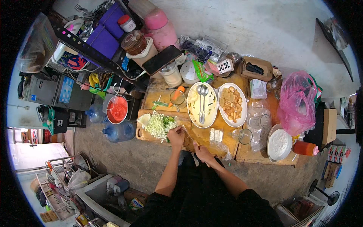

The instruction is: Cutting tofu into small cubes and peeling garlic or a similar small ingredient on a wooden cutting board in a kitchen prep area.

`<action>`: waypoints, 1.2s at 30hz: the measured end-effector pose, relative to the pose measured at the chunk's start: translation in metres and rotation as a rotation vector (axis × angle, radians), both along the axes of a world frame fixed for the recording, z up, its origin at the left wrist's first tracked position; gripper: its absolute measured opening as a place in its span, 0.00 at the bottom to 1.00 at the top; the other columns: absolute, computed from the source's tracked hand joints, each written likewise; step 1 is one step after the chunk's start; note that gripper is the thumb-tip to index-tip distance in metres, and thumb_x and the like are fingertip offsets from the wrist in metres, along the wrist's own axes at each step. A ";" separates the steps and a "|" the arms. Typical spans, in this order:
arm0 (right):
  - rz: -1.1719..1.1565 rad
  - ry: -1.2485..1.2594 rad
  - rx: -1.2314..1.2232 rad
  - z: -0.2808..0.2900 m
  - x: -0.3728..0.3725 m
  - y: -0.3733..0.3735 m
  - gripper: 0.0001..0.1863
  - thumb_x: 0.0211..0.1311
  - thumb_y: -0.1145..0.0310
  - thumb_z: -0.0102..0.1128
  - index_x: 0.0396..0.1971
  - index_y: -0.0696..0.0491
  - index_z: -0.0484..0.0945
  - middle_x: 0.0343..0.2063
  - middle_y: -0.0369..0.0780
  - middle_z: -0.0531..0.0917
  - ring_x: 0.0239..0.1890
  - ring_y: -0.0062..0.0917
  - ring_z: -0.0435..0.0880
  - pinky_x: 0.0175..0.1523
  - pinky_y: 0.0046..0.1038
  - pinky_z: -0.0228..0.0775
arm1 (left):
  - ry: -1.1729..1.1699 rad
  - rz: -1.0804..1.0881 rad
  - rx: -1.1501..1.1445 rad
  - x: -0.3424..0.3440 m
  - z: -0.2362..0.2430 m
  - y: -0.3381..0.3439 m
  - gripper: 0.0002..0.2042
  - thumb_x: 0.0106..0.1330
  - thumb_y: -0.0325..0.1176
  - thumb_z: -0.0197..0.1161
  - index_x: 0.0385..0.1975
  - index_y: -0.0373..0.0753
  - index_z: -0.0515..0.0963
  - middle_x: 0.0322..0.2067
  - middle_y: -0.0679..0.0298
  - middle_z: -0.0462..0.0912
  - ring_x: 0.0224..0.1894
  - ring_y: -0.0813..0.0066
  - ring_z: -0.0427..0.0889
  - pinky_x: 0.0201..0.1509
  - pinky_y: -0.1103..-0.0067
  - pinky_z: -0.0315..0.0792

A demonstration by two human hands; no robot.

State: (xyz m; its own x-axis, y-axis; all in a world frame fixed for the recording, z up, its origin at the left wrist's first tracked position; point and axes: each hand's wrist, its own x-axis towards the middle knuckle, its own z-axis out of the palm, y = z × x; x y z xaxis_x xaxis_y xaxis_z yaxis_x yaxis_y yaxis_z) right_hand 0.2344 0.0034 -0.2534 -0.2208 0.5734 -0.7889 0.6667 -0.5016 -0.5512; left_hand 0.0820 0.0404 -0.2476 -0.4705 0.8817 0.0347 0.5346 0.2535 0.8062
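Note:
My right hand (204, 153) is closed around the handle of a knife (188, 134), whose blade points up and left over the wooden cutting board (140, 133). Close to the blade's tip is my left hand (176, 136), its fingers curled together at the edge of the chopped food. What they pinch, if anything, is hidden. A pile of finely chopped pale vegetable (155, 125) lies left of it, with chopped green pieces (169, 122) on its right side. A larger pale piece (144, 120) sits at the pile's left end.
Beyond the board stand a drinking glass (177, 99), an oval plate with two spoons (194, 109) and an oval plate of browned pieces (231, 94). A white block (216, 135) on plastic and another glass (245, 136) are to the right. Farther right is a bowl of white powder (280, 144).

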 end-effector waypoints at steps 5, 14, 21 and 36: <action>0.001 0.035 0.038 0.014 0.000 0.002 0.41 0.60 0.41 0.28 0.33 0.71 0.72 0.30 0.64 0.73 0.39 0.53 0.74 0.48 0.43 0.63 | 0.003 0.006 -0.005 -0.001 0.000 -0.001 0.09 0.48 0.22 0.59 0.30 0.31 0.79 0.20 0.51 0.79 0.21 0.69 0.80 0.28 0.79 0.73; 0.050 -0.017 0.168 0.012 -0.001 0.001 0.41 0.60 0.41 0.28 0.25 0.71 0.74 0.25 0.63 0.74 0.35 0.54 0.75 0.44 0.44 0.64 | 0.050 0.004 -0.066 0.004 0.014 0.002 0.09 0.47 0.22 0.59 0.31 0.33 0.80 0.20 0.52 0.79 0.21 0.68 0.80 0.27 0.79 0.73; 0.059 -0.059 0.207 0.011 -0.005 -0.001 0.41 0.60 0.41 0.27 0.24 0.70 0.73 0.25 0.63 0.74 0.36 0.54 0.75 0.44 0.44 0.65 | 0.061 0.019 -0.033 0.002 0.007 0.001 0.09 0.47 0.23 0.60 0.30 0.33 0.80 0.19 0.52 0.79 0.20 0.69 0.79 0.26 0.79 0.72; 0.064 -0.075 0.201 0.023 -0.005 0.009 0.40 0.61 0.43 0.28 0.21 0.71 0.73 0.20 0.62 0.74 0.29 0.53 0.76 0.37 0.43 0.68 | 0.022 -0.010 0.009 0.000 0.000 0.001 0.07 0.47 0.23 0.61 0.28 0.30 0.79 0.18 0.51 0.79 0.20 0.67 0.80 0.26 0.79 0.73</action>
State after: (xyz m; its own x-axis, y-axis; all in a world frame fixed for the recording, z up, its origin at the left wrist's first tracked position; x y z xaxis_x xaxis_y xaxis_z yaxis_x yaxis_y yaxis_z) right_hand 0.2291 0.0129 -0.2306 -0.2063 0.7073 -0.6761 0.7368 -0.3424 -0.5831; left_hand 0.0823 0.0410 -0.2475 -0.4606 0.8861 0.0527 0.5548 0.2410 0.7963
